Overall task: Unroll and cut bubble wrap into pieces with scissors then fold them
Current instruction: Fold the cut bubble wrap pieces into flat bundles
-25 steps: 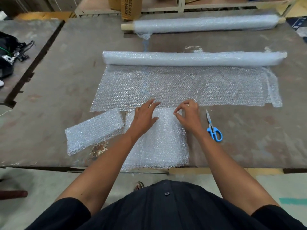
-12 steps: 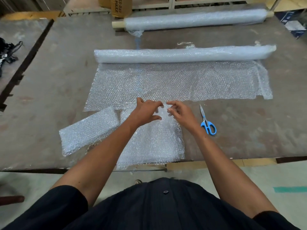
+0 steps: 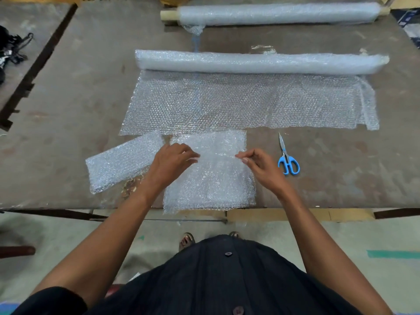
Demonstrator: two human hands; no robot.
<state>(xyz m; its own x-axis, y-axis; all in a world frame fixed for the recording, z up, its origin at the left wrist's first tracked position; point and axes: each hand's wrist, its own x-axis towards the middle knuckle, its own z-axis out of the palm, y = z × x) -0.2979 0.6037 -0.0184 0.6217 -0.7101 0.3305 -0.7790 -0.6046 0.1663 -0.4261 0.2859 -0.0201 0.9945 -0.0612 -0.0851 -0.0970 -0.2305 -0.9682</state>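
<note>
A cut piece of bubble wrap (image 3: pixel 211 183) lies at the table's near edge, slightly overhanging it. My left hand (image 3: pixel 172 159) pinches a raised edge of the piece on its left side. My right hand (image 3: pixel 259 163) pinches the same edge on the right, fingers curled. A folded piece (image 3: pixel 120 161) lies just left of them. The bubble wrap roll (image 3: pixel 256 63) rests across the middle of the table with its unrolled sheet (image 3: pixel 245 103) spread toward me. Blue-handled scissors (image 3: pixel 286 156) lie shut on the table to the right of my right hand.
A second roll on a cardboard core (image 3: pixel 272 13) lies at the table's far edge. The brown table (image 3: pixel 68 105) meets another table at a dark gap on the left, where black gear (image 3: pixel 11 48) sits. My sandalled feet show below on the concrete floor.
Both hands have drawn back toward me from the piece's far edge and spread apart, lifting an edge of the wrap between them. The camera has tilted down.
</note>
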